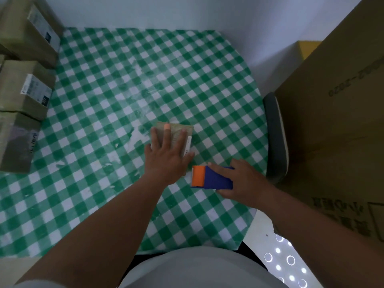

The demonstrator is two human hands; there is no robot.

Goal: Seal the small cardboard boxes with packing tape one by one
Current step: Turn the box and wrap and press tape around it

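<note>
Pressing flat on a small cardboard box, the left hand lies with its fingers straight and spread across the box top, one finger wrapped in an orange bandage. The box sits near the middle of a table covered by a green-and-white checked cloth, with a white label strip along its right edge. Just to the right and nearer the person, the right hand grips a blue tape dispenser — fingers curled over its body, thumb below — and the dispenser's orange front end points left, close to the box's near corner; whether it touches the box cannot be told. Along the table's left edge stand three more cardboard boxes, the two farther ones showing white shipping labels. On the right, beyond the table, a large cardboard carton with printed markings rises beside a dark chair back.
</note>
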